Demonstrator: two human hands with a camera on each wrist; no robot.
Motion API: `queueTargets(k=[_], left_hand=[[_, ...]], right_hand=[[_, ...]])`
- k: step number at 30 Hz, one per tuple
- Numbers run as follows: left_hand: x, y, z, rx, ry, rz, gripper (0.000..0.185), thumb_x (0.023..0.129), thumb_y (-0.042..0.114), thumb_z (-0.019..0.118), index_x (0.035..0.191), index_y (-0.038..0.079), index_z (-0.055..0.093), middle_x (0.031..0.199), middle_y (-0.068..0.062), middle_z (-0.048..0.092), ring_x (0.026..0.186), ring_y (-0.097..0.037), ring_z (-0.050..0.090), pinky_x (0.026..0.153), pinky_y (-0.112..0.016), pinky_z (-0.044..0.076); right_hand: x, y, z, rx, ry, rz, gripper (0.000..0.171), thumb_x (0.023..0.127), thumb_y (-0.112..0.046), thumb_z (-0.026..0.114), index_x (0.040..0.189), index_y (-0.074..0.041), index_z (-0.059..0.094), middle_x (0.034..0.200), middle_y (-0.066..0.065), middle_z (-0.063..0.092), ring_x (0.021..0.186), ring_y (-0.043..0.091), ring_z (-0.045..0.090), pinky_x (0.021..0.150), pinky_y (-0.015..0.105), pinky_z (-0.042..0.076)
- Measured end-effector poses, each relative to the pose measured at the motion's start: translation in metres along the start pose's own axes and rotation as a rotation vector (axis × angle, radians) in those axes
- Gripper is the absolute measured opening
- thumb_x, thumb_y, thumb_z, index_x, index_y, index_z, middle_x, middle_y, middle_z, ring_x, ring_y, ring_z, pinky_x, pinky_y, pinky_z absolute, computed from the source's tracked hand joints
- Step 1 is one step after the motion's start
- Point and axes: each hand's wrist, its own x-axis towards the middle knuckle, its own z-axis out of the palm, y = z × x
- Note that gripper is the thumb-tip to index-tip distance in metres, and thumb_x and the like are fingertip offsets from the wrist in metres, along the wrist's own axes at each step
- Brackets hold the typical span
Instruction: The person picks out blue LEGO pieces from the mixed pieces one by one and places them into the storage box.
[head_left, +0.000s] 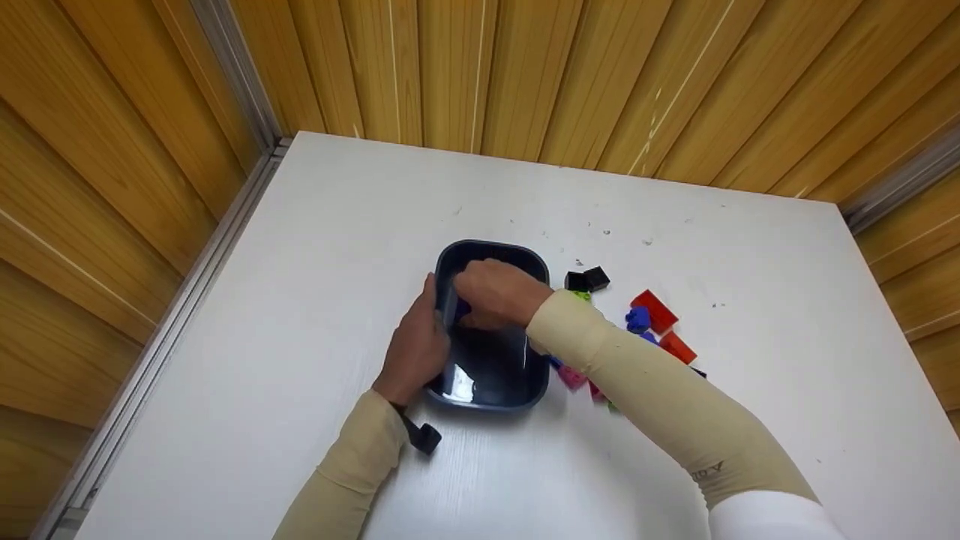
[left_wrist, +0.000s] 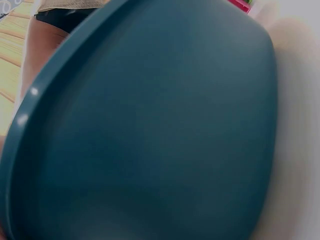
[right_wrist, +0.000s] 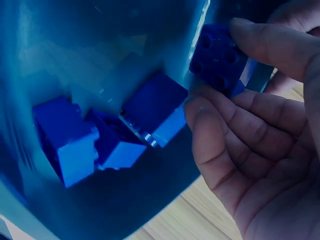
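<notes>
A dark blue plastic tub (head_left: 480, 407) stands on the white table, its outer wall (left_wrist: 150, 125) filling most of the left wrist view. My left hand (head_left: 416, 345) holds the tub's left side at the rim. Reaching inside is my right hand (head_left: 496, 291), which pinches a dark blue studded toy brick (right_wrist: 220, 60) between thumb and fingers. Below it in the right wrist view, three more blue bricks lie in the tub: one on the left (right_wrist: 65, 140), a middle one (right_wrist: 115, 140) and one nearer my fingertips (right_wrist: 156, 107).
To the tub's right lie loose toy bricks: black ones (head_left: 586, 279), red ones (head_left: 655, 311), a blue one (head_left: 638, 319) and a pink one (head_left: 572, 377). My right forearm (head_left: 660, 397) partly covers them. Wood-panelled walls (head_left: 525, 82) border the table.
</notes>
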Motion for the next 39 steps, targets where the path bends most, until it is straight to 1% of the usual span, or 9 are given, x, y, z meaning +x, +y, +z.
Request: queueTargets(k=[4, 9, 13, 19, 24, 28, 32, 36, 39], left_hand=[[0.0, 0.0, 0.0, 0.006, 0.006, 0.015, 0.062, 0.106, 0.008, 0.034, 0.166, 0.003, 0.019, 0.167, -0.017, 0.038, 0.147, -0.031, 0.048, 0.122, -0.049, 0.04], [-0.001, 0.001, 0.001, 0.005, -0.004, 0.006, 0.063, 0.107, 0.008, 0.034, 0.167, 0.005, 0.018, 0.168, -0.016, 0.038, 0.149, -0.03, 0.047, 0.123, -0.048, 0.039], [-0.002, 0.003, 0.001, 0.004, -0.006, 0.016, 0.062, 0.107, 0.008, 0.034, 0.167, 0.005, 0.019, 0.167, -0.016, 0.039, 0.149, -0.031, 0.047, 0.123, -0.048, 0.04], [-0.001, 0.002, 0.001, 0.007, -0.007, 0.054, 0.061, 0.107, 0.007, 0.033, 0.166, 0.001, 0.02, 0.167, -0.018, 0.038, 0.151, -0.032, 0.044, 0.124, -0.049, 0.038], [-0.001, 0.0, 0.002, -0.002, -0.006, 0.054, 0.062, 0.105, 0.005, 0.033, 0.166, 0.003, 0.021, 0.165, -0.017, 0.041, 0.146, -0.029, 0.05, 0.121, -0.048, 0.042], [0.001, -0.001, 0.001, -0.001, -0.003, 0.041, 0.062, 0.106, 0.005, 0.034, 0.166, 0.006, 0.021, 0.165, -0.016, 0.042, 0.148, -0.029, 0.048, 0.122, -0.048, 0.041], [0.004, -0.002, -0.001, 0.005, -0.007, 0.032, 0.061, 0.107, 0.007, 0.036, 0.166, 0.004, 0.02, 0.167, -0.017, 0.04, 0.153, -0.031, 0.042, 0.125, -0.05, 0.036], [0.005, -0.005, -0.002, 0.001, -0.008, 0.016, 0.061, 0.108, 0.008, 0.035, 0.166, 0.002, 0.019, 0.169, -0.017, 0.035, 0.157, -0.031, 0.035, 0.128, -0.049, 0.031], [0.004, -0.007, -0.003, 0.005, 0.003, 0.019, 0.06, 0.108, 0.008, 0.035, 0.165, 0.0, 0.019, 0.169, -0.018, 0.034, 0.157, -0.032, 0.034, 0.128, -0.049, 0.031]], right_hand=[[0.001, -0.001, 0.002, 0.017, -0.02, 0.006, 0.021, 0.089, -0.025, 0.083, 0.091, -0.006, 0.075, 0.09, 0.012, 0.078, 0.078, 0.022, 0.071, 0.075, 0.04, 0.062], [0.003, -0.002, 0.007, 0.033, -0.056, 0.032, 0.02, 0.089, -0.023, 0.083, 0.095, -0.006, 0.075, 0.095, 0.014, 0.078, 0.083, 0.025, 0.072, 0.078, 0.041, 0.063], [0.004, -0.004, 0.012, 0.039, -0.07, 0.063, 0.019, 0.089, -0.021, 0.082, 0.098, -0.006, 0.075, 0.099, 0.015, 0.077, 0.085, 0.027, 0.072, 0.079, 0.043, 0.063], [0.005, -0.007, 0.016, 0.034, -0.097, 0.076, 0.018, 0.089, -0.017, 0.081, 0.098, -0.003, 0.075, 0.096, 0.019, 0.076, 0.084, 0.03, 0.071, 0.079, 0.045, 0.063], [-0.001, -0.004, 0.011, 0.045, -0.068, 0.059, 0.02, 0.09, -0.024, 0.082, 0.097, -0.006, 0.076, 0.093, 0.014, 0.077, 0.081, 0.025, 0.071, 0.078, 0.042, 0.062], [-0.011, 0.006, -0.002, 0.054, 0.003, 0.04, 0.023, 0.092, -0.03, 0.08, 0.1, -0.009, 0.075, 0.084, 0.006, 0.076, 0.072, 0.017, 0.067, 0.071, 0.036, 0.06], [-0.027, 0.021, -0.018, 0.056, 0.089, 0.073, 0.028, 0.096, -0.033, 0.076, 0.103, -0.005, 0.075, 0.083, 0.005, 0.072, 0.071, 0.016, 0.061, 0.069, 0.035, 0.057], [-0.053, 0.039, -0.028, 0.069, 0.133, 0.163, 0.03, 0.1, -0.033, 0.07, 0.109, -0.005, 0.075, 0.094, 0.008, 0.074, 0.081, 0.021, 0.067, 0.079, 0.039, 0.061], [-0.076, 0.053, -0.029, 0.1, 0.119, 0.252, 0.033, 0.101, -0.033, 0.068, 0.117, -0.005, 0.074, 0.105, 0.012, 0.075, 0.09, 0.026, 0.071, 0.088, 0.044, 0.062]])
